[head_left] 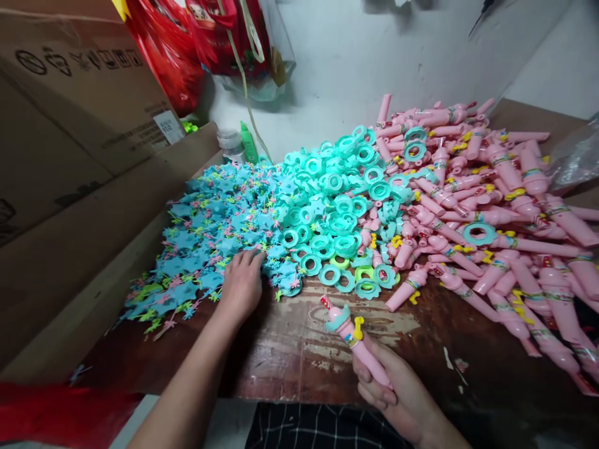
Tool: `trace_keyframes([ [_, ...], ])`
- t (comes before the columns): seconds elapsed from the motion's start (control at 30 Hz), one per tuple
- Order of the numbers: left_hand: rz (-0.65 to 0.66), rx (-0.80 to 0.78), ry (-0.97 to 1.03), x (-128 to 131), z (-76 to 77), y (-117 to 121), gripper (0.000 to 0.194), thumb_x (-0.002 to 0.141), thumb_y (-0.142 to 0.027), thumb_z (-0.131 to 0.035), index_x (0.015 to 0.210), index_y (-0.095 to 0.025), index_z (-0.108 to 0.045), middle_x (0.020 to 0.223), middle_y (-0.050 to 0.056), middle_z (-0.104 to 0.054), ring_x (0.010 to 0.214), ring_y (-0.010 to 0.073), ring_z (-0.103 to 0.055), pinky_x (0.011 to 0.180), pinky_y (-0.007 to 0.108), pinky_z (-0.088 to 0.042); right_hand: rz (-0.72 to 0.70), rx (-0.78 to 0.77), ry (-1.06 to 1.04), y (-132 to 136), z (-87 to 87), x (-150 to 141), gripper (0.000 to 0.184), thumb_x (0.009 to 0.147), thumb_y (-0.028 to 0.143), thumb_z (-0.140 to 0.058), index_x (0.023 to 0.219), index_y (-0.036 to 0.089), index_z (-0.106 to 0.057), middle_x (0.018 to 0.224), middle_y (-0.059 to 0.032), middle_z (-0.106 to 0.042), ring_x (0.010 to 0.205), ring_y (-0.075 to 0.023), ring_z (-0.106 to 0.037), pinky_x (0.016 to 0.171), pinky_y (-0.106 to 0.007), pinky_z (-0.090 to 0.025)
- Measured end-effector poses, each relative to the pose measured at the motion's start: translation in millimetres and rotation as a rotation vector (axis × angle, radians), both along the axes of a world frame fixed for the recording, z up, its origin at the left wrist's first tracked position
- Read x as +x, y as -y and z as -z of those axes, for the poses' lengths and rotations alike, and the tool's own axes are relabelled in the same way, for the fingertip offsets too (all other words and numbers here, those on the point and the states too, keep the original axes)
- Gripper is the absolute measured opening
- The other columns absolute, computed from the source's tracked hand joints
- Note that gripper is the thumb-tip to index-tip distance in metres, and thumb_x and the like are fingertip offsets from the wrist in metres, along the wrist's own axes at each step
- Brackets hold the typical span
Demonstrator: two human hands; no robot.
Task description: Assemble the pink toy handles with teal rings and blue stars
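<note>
My right hand (386,380) is wrapped round the lower part of a pink plastic toy tube (372,365). A teal scalloped ring (338,319) sits near its tip, with a red-and-white striped end above and a yellow bit on its side. My left hand (242,280) rests with curled fingers at the near edge of a heap of flat blue star-shaped pieces (187,239). What its fingertips touch or hold is hidden. Beside that heap lies a pile of teal rings (344,224), and further right a large pile of similar pink toys (498,274).
A cardboard box (70,100) stands at the left. Red plastic bags (173,56) hang on the wall at the back. A green bottle (248,143) and a clear jar (229,144) stand behind the heap. The brown wooden tabletop (281,362) shows worn patches at the front.
</note>
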State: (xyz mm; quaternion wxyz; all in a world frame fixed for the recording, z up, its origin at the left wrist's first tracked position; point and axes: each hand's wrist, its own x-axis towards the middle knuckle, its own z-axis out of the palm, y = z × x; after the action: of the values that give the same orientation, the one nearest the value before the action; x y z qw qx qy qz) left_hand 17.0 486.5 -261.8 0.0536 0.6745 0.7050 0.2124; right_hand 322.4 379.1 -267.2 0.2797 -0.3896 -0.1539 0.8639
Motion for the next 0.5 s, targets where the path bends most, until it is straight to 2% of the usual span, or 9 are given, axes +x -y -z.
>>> trace_keyframes([
  [0.07,0.036,-0.068,-0.080,-22.7,0.7,-10.6,0.041,0.083,-0.012,-0.045,0.117,-0.019,-0.067,0.131,0.012,-0.059,0.120,0.0348,-0.051,0.102,0.055,-0.043,0.019,-0.017,0.073,3.1,2.8,0.4,0.051,0.085,0.059,-0.055,0.098,0.017,-0.031,0.068,0.0062,-0.045,0.036,0.0048,-0.017,0.038,-0.012,-0.015],
  [0.1,0.026,-0.033,-0.049,-27.9,-3.5,-13.0,0.038,0.083,-0.014,-0.047,0.115,-0.019,-0.068,0.127,0.012,-0.062,0.116,0.0324,-0.055,0.102,0.051,-0.046,0.018,-0.004,0.107,4.3,2.8,-0.1,0.051,0.084,0.060,-0.055,0.097,0.016,-0.031,0.069,0.0058,-0.044,0.036,0.0047,-0.018,0.039,-0.012,-0.014],
  [0.17,-0.060,0.174,0.084,-28.3,-18.1,-13.3,0.040,0.087,-0.020,-0.048,0.124,-0.019,-0.063,0.126,0.011,-0.062,0.117,0.0272,-0.056,0.105,0.043,-0.045,0.003,0.048,0.181,5.6,-0.2,-1.5,0.052,0.083,0.060,-0.057,0.097,0.015,-0.033,0.070,0.0049,-0.044,0.038,0.0047,-0.020,0.041,-0.012,-0.015],
  [0.23,-0.178,0.397,0.221,-22.1,-34.4,-11.1,0.044,0.090,-0.026,-0.049,0.134,-0.025,-0.055,0.132,0.007,-0.059,0.122,0.0227,-0.055,0.109,0.038,-0.042,-0.010,0.116,0.281,5.6,-6.6,-2.1,0.053,0.083,0.060,-0.058,0.104,0.015,-0.038,0.073,0.0037,-0.046,0.042,0.0046,-0.025,0.043,-0.012,-0.018],
  [0.3,-0.283,0.404,0.363,-17.5,-45.1,-10.0,0.045,0.089,-0.029,-0.054,0.134,-0.033,-0.054,0.126,0.003,-0.062,0.112,0.0203,-0.060,0.105,0.037,-0.045,-0.024,0.185,0.380,4.5,-13.9,-0.7,0.058,0.085,0.061,-0.056,0.117,0.016,-0.040,0.075,0.0022,-0.048,0.047,0.0040,-0.031,0.047,-0.011,-0.022],
  [0.33,-0.327,0.332,0.477,-17.0,-47.6,-10.3,0.045,0.087,-0.028,-0.057,0.132,-0.035,-0.056,0.118,0.003,-0.064,0.101,0.0187,-0.064,0.099,0.036,-0.050,-0.039,0.211,0.415,3.7,-16.9,0.7,0.062,0.085,0.062,-0.055,0.125,0.017,-0.039,0.075,0.0016,-0.049,0.049,0.0035,-0.033,0.048,-0.010,-0.023],
  [0.4,-0.411,0.187,0.842,-18.1,-48.7,-11.2,0.046,0.083,-0.025,-0.061,0.128,-0.034,-0.058,0.101,0.002,-0.064,0.075,0.0123,-0.063,0.082,0.032,-0.056,-0.071,0.228,0.450,2.4,-20.3,4.4,0.069,0.084,0.063,-0.055,0.134,0.019,-0.035,0.075,0.0009,-0.050,0.050,0.0029,-0.033,0.048,-0.010,-0.021],
  [0.43,-0.431,0.182,1.056,-17.8,-48.4,-10.7,0.049,0.081,-0.022,-0.062,0.129,-0.033,-0.057,0.096,0.001,-0.061,0.068,0.0088,-0.059,0.077,0.030,-0.058,-0.079,0.221,0.452,2.1,-20.5,6.4,0.073,0.083,0.063,-0.056,0.136,0.018,-0.034,0.075,0.0009,-0.049,0.050,0.0030,-0.031,0.047,-0.010,-0.019],
  [0.5,-0.400,0.305,1.391,-10.6,-47.9,-4.3,0.059,0.077,-0.016,-0.065,0.132,-0.034,-0.052,0.097,-0.001,-0.056,0.068,0.0052,-0.058,0.079,0.026,-0.058,-0.045,0.200,0.450,2.8,-18.1,10.3,0.080,0.081,0.065,-0.059,0.140,0.018,-0.032,0.073,0.0016,-0.046,0.050,0.0034,-0.027,0.046,-0.010,-0.017],
])
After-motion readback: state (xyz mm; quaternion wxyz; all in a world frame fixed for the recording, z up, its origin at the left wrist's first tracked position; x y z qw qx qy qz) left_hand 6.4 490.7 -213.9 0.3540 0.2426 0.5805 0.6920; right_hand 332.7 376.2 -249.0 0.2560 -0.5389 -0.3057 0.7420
